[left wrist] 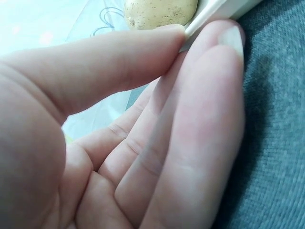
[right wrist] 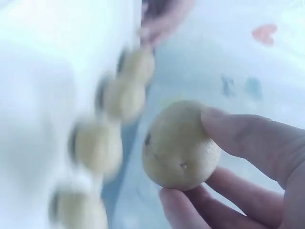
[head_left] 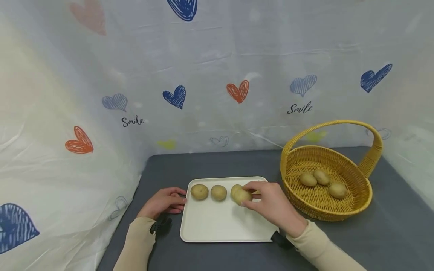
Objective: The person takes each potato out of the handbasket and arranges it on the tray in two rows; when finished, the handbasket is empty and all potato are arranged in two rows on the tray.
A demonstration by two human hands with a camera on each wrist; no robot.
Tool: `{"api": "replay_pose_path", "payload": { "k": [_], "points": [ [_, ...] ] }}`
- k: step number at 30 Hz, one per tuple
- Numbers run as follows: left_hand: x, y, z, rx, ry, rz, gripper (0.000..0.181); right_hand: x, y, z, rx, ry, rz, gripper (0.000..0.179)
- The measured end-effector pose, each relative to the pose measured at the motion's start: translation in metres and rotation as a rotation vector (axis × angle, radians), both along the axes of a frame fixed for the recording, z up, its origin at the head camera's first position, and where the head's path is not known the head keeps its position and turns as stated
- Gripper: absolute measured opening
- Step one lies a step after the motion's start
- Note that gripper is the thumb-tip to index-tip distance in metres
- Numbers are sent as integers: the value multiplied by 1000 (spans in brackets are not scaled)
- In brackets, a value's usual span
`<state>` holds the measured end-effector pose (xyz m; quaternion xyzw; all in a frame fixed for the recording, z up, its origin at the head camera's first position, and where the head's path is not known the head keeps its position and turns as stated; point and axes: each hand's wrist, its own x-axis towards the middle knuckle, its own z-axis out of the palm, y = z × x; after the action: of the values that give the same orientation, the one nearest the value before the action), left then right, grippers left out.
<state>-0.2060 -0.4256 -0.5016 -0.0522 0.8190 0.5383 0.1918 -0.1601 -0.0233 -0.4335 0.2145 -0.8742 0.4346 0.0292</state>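
Observation:
My right hand (head_left: 271, 205) holds a potato (head_left: 242, 197) between thumb and fingers over the far side of a white tray (head_left: 230, 226). In the right wrist view this round potato (right wrist: 178, 148) shows small dark spots. Several potatoes stand in a row along the tray's far edge, among them a left one (head_left: 199, 192) and a middle one (head_left: 218, 192); the right end of the row is partly hidden by my right hand. At the tray's left edge, my left hand (head_left: 166, 201) pinches the rim (left wrist: 209, 19), thumb above and fingers beneath.
To the right stands a yellow wicker basket (head_left: 325, 216) with a tall arched handle (head_left: 333, 122) and three potatoes (head_left: 321, 177) inside. A dark grey cloth (head_left: 217, 165) covers the table. Behind and to the left hangs a white curtain (head_left: 203, 124) printed with hearts.

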Motion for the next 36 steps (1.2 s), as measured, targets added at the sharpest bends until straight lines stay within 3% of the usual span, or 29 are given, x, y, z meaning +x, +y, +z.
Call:
{"api": "replay_pose_path", "payload": {
  "k": [7,14,24,36],
  "points": [
    [-10,8,2,1,13,-39,53,-1,-67,-24,-93,-19,123,33],
    [-13,9,3,2,7,-39,48,-2,-111,-45,-7,19,189,30],
    [-8,9,-3,-2,3,-27,47,4,-126,-53,36,78,187,32],
    [-3,-2,-1,4,1,-7,49,3,-141,-52,70,135,199,32]
  ]
}}
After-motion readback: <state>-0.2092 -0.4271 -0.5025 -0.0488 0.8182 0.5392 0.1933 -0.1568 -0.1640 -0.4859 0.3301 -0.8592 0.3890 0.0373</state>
